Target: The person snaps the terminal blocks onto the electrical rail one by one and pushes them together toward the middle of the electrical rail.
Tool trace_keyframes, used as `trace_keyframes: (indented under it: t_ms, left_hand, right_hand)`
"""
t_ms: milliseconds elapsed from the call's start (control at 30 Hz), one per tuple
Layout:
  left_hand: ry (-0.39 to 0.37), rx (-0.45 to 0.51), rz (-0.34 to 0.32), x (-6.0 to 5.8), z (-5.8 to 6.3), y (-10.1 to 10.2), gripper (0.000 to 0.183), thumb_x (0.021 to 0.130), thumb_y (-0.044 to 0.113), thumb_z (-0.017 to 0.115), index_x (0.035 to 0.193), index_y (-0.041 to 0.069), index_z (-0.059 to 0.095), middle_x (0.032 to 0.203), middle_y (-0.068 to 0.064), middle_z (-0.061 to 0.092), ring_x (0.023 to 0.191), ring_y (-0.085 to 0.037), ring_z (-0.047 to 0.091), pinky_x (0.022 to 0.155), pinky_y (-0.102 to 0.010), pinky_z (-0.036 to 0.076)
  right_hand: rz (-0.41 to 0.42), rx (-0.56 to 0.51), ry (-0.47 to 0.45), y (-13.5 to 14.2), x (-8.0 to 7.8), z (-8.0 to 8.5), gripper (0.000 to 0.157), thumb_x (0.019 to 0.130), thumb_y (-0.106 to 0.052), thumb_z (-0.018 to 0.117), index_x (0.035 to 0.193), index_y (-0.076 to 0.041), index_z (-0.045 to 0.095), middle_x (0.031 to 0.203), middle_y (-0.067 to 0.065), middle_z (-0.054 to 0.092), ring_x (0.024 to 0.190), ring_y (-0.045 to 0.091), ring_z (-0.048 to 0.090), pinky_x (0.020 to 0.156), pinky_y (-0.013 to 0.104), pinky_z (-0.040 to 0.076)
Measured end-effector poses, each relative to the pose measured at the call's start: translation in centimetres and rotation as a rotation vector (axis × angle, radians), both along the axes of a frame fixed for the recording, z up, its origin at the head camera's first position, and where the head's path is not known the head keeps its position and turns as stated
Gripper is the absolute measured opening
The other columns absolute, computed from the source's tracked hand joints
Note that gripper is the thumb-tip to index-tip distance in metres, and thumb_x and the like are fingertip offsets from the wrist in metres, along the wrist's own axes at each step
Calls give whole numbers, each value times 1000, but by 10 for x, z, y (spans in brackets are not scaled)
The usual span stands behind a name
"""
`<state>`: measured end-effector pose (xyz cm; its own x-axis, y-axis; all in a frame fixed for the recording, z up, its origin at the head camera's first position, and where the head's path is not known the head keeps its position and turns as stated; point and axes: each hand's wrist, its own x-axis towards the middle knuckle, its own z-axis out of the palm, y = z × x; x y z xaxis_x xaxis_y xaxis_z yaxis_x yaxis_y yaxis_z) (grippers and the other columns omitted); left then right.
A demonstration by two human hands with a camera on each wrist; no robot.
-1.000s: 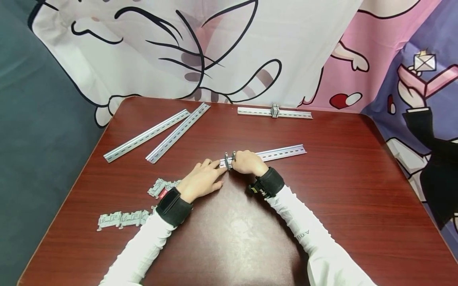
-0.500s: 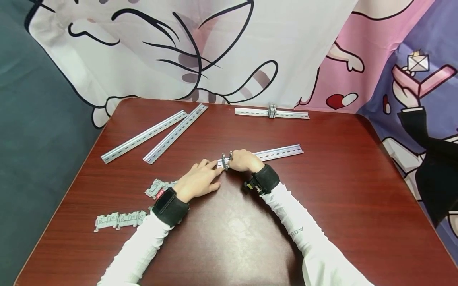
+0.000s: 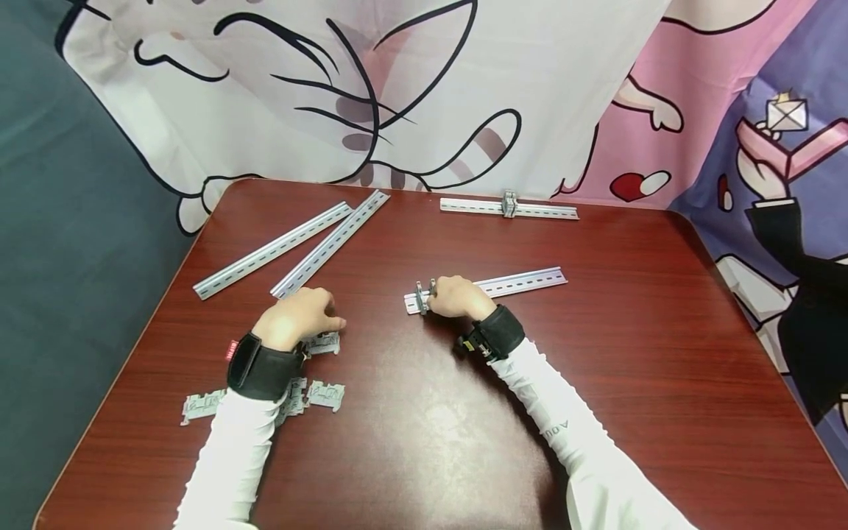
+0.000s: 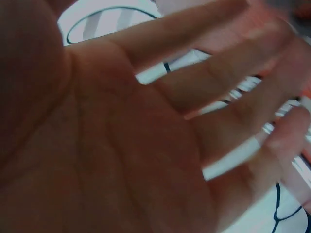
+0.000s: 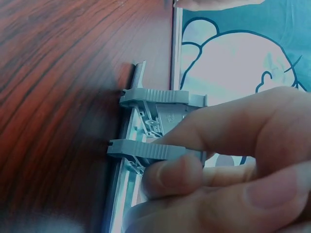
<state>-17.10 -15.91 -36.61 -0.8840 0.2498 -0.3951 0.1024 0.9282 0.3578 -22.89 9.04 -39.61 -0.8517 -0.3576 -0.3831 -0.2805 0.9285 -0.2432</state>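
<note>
Near the table's middle, my right hand [image 3: 458,297] pinches a grey terminal block [image 5: 146,149] between thumb and fingers. This block sits on a slotted metal DIN rail [image 3: 523,283]. A second grey terminal block [image 5: 155,97] stands on the same rail, closer to its left end, with a small gap between the two. To the left, my left hand [image 3: 291,320] hovers over loose grey terminal blocks [image 3: 324,343]. Its palm [image 4: 121,131] holds nothing, and its fingers are spread and extended in the left wrist view. The hand and forearm partly hide the blocks beneath.
Two bare DIN rails [image 3: 271,252] [image 3: 331,243] lie close together at the back left. Another rail [image 3: 550,213] at the back edge carries grey terminal blocks [image 3: 509,205]. More loose blocks [image 3: 326,395] [image 3: 202,405] lie nearer the front left.
My left hand has left the rail's left end and moved left over the loose terminal blocks. The right hand stays at the same block on the rail.
</note>
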Motion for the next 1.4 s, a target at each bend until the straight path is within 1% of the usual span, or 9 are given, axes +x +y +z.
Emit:
trace_keyframes:
  t_ms: [100, 233, 367, 500, 733, 900, 1100, 1300, 1400]
  left_hand:
    - [-30, -30, 15, 1, 1, -3, 40, 77, 24, 78, 104, -1, 64, 98, -16, 66, 81, -25, 58, 68, -39, 47]
    - [-46, -99, 17, 4, 1, 2, 42, 64, 21, 84, 94, 3, 62, 92, -13, 65, 80, -25, 59, 70, -42, 48]
    - [-36, -172, 29, 6, -3, 11, 39, 61, 20, 86, 87, 5, 61, 88, -13, 66, 81, -28, 62, 73, -49, 49]
    - [-19, -188, 17, 7, -7, 17, 35, 60, 17, 87, 82, 6, 62, 85, -11, 65, 79, -28, 62, 70, -48, 50]
    - [79, -157, -22, 5, -8, 19, 25, 65, 14, 81, 75, 10, 58, 77, -8, 62, 74, -28, 61, 64, -44, 47]
    - [144, -96, -51, 4, -9, 21, 24, 66, 13, 77, 81, 11, 58, 75, -5, 59, 70, -25, 58, 61, -40, 44]
    - [225, 19, -93, 4, -9, 27, 30, 65, 8, 71, 89, 8, 54, 74, -5, 55, 65, -23, 52, 57, -34, 41]
    - [304, 118, -151, 4, -9, 35, 43, 66, 8, 69, 104, 2, 50, 82, -10, 56, 68, -25, 52, 63, -36, 45]
    - [366, 169, -180, 4, -10, 40, 47, 69, 8, 68, 110, 3, 47, 84, -9, 56, 69, -22, 51, 63, -35, 45]
  right_hand:
    - [-11, -1, -5, 1, 1, 0, 30, 90, -25, 52, 62, -16, 44, 78, 6, 55, 73, 21, 53, 65, 34, 44]
    - [-18, -9, -6, 1, 0, 0, 31, 90, -26, 52, 62, -17, 44, 77, 5, 55, 72, 20, 52, 64, 33, 43]
    - [-15, -14, -9, 1, 0, 0, 31, 91, -27, 53, 62, -16, 45, 77, 5, 55, 72, 20, 52, 63, 33, 42]
    - [-2, -19, -8, 1, 0, 1, 31, 91, -28, 53, 63, -16, 46, 76, 4, 54, 72, 20, 52, 63, 32, 42]
    - [9, -22, 8, 2, -1, 3, 33, 93, -29, 54, 65, -15, 46, 75, 3, 53, 70, 19, 52, 63, 31, 41]
    - [11, -37, 2, 3, 0, 7, 34, 94, -31, 54, 65, -15, 49, 70, 1, 56, 64, 17, 56, 59, 28, 41]
    - [-10, -75, -7, 7, 3, 18, 36, 95, -32, 53, 63, -16, 53, 60, -1, 57, 59, 16, 58, 56, 27, 40]
    - [-88, -116, 130, 9, 9, 28, 44, 94, -31, 52, 54, -16, 41, 57, -4, 38, 57, 16, 44, 52, 30, 34]
    - [-102, -206, 199, 8, 12, 30, 42, 95, -31, 54, 57, -16, 43, 56, -6, 35, 54, 14, 41, 50, 28, 32]
